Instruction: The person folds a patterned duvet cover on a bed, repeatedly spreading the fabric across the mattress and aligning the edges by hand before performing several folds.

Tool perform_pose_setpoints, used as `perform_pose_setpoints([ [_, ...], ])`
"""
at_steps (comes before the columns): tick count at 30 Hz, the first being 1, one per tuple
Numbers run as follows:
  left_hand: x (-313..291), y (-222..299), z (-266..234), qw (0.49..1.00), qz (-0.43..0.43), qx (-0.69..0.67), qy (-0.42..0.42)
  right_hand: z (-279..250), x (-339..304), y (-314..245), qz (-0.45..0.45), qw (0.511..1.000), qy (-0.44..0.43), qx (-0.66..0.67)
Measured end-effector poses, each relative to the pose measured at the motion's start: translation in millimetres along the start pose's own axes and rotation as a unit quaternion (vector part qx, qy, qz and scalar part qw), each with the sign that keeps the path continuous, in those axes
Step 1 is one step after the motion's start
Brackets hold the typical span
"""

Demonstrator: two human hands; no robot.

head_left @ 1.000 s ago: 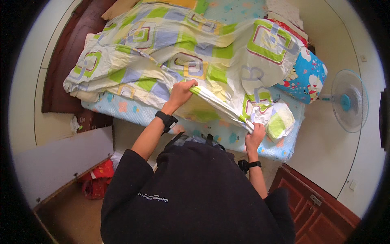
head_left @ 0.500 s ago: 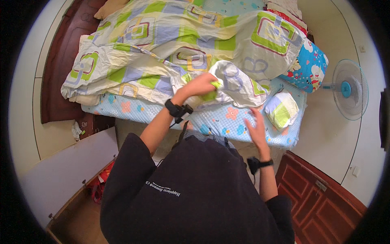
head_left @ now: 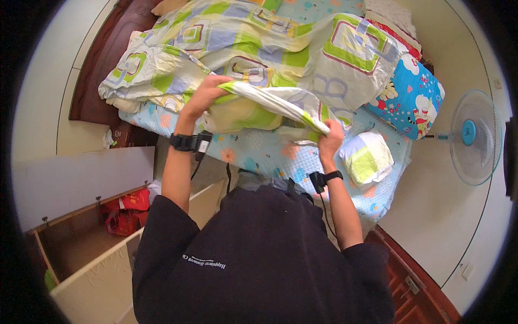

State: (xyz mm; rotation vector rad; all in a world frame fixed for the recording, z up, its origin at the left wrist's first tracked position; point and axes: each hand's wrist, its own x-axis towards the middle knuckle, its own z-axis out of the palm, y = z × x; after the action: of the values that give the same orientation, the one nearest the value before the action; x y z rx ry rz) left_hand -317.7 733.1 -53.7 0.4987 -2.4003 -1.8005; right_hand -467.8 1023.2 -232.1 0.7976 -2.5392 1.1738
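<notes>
Above the bed (head_left: 270, 156), the left hand (head_left: 202, 97) and right hand (head_left: 330, 137) each pinch a stretch of the quilt (head_left: 270, 100) edge, lifted taut between them (folding barely begun); most of it lies crumpled across the bed.

hands: left (head_left: 202, 97), right (head_left: 329, 137) both gripping patterned duvet cover (head_left: 270, 100) edge | above bed (head_left: 259, 154) (fan (head_left: 475, 137) right)

A home bedroom: bed (head_left: 259, 156), patterned bedding (head_left: 270, 43), standing fan (head_left: 475, 137)
</notes>
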Motion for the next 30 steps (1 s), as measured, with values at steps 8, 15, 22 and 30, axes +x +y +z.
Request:
perform_pose_setpoints([
  [8, -51.0, -22.3, -21.5, 0.994, -0.056, 0.079, 0.060, -129.7, -30.2, 64.1, -0.032, 0.991, 0.039, -0.122],
  [15, -62.9, -62.1, -40.4, 0.975, -0.126, -0.085, 0.164, -214.5, -59.8, 103.0, 0.252, 0.953, 0.109, -0.126],
  [22, -2.7, -40.6, 29.0, 0.977, -0.140, 0.094, -0.133, -113.1, -56.5, 44.7, 0.196, 0.939, -0.233, 0.160],
  [30, 61.0, -18.9, 89.6, 0.948, -0.096, 0.001, -0.304, 7.4, 11.5, -93.2, -0.005, 0.933, -0.247, 0.260],
])
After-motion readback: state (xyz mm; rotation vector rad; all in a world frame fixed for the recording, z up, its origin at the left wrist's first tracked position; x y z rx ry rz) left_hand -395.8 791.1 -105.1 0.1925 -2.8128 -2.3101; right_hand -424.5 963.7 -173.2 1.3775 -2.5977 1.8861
